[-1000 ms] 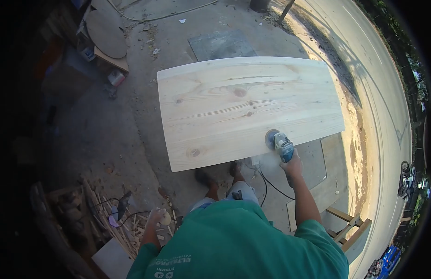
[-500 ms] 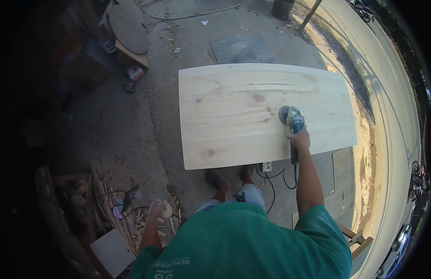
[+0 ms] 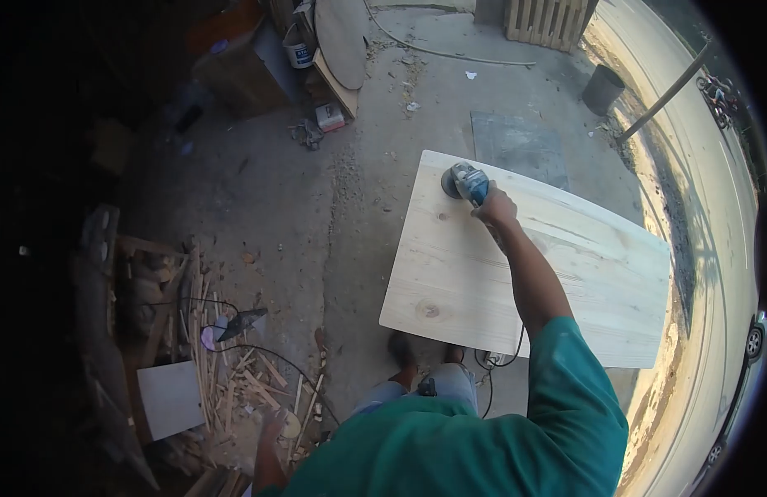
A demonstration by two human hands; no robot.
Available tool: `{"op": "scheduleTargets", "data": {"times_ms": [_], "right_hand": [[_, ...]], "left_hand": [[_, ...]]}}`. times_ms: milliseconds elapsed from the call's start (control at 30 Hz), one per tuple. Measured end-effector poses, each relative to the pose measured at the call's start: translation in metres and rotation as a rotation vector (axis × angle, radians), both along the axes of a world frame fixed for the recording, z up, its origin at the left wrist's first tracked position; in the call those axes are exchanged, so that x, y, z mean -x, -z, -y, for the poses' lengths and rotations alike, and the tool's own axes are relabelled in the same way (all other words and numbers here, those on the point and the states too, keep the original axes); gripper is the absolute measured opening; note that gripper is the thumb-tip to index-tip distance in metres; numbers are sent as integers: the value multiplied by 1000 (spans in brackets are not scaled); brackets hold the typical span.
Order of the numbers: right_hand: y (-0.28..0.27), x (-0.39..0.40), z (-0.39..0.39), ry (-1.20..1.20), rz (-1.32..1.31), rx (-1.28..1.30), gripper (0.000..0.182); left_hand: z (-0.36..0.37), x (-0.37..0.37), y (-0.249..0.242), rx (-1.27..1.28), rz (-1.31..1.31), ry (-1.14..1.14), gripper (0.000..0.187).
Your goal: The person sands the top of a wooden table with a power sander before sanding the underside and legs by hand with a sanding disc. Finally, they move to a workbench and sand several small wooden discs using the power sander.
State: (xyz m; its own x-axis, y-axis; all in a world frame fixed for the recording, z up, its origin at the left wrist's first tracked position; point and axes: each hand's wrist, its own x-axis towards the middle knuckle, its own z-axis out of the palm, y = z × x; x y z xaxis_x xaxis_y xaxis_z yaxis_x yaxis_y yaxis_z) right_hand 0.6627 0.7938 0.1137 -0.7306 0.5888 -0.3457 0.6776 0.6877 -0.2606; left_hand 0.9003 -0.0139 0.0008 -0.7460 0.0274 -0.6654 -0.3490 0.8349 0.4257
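My right hand (image 3: 497, 207) is wrapped round the body of a blue and grey angle grinder (image 3: 469, 182). The grinder's round disc lies against the pale wooden board (image 3: 449, 265), close to its far left corner. Knots and grain lines mark the board. Low at my left side, my left hand (image 3: 272, 425) is closed on a round, pale sanding disc (image 3: 291, 426); its fingers are dusty and partly blurred. A black cord hangs below the board's near edge, beside my legs.
Wood offcuts (image 3: 234, 373) are heaped on the ground to my left, by a white square panel (image 3: 170, 400). A grey sheet (image 3: 520, 149) lies beyond the board. A bucket (image 3: 300, 55), a dark bin (image 3: 603, 89) and a pole (image 3: 666, 91) stand farther off; a road runs at right.
My right hand has moved the grinder from the board's right-middle to its far left corner. The view has turned, so the board appears tilted. My left hand still holds the sanding disc.
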Motion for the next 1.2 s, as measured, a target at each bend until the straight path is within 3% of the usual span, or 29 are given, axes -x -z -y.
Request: {"op": "scheduleTargets", "data": {"times_ms": [33,133,267,333,400,500,600,667,733,900,1000,1200], "right_hand": [[-1,10,-18,46,2,-10,75],[1,17,-24,26,-18,2,74],[0,-6,56,-273,40,30,68],[6,-7,76,-389,51,45,67],[4,10,69,-360,29,51,67],[2,40,28,-241,-22,39,67],[16,40,-16,-108,-77,46,66],[2,7,-32,-91,-56,70,56],[15,-38,-52,-76,-78,76,60],[-8,-195,-123,143,-49,93,54],[-7,-292,-184,368,-4,22,52],[-19,-477,-282,1009,35,-27,69]], "left_hand": [[27,-16,10,-7,195,-113,39],[16,-65,-25,19,161,-192,35],[-6,-86,-19,-25,138,-171,34],[-22,-71,-15,-58,80,-114,34],[-43,-45,-11,-96,-25,-27,34],[-74,2,-13,-145,-256,185,33],[-100,49,-24,-159,-298,310,32],[-106,73,-21,-161,-233,352,30],[-113,89,-14,-133,-132,369,29],[-200,106,-11,-62,55,397,28],[-251,116,-10,-76,85,439,27],[-328,153,-21,-205,16,476,26]]}}
